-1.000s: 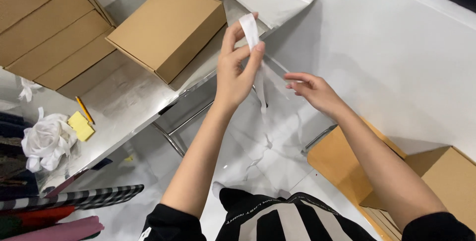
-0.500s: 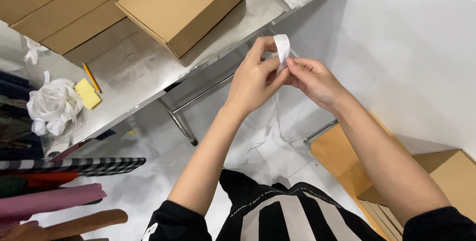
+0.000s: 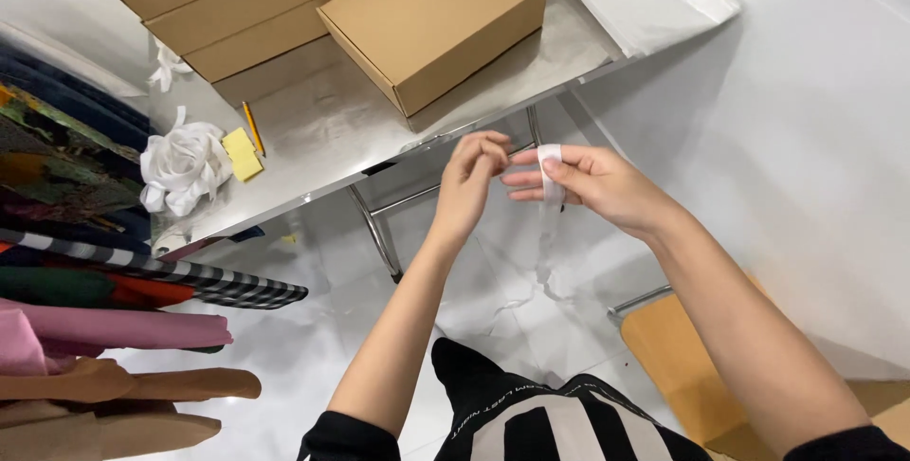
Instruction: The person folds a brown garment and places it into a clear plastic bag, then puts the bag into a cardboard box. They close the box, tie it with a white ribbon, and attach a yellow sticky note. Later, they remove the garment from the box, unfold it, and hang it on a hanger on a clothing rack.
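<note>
The strip point(image 3: 551, 186) was white. The box point(image 3: 431, 20) was tan cardboard on a silver-grey desk point(image 3: 322, 139). A yellow notepad point(image 3: 242, 154) lay beside a white rag point(image 3: 182, 165). Fabrics were pink point(image 3: 114, 328) and black-and-white checked point(image 3: 190, 276). The shirt point(image 3: 540, 423) was black with white stripes.

Brown cardboard box point(image 3: 431, 20) sat on my steel table point(image 3: 313, 139); yellow sticky pad point(image 3: 243, 154), pencil point(image 3: 252, 128), crumpled white paper point(image 3: 182, 163) nearby.
</note>
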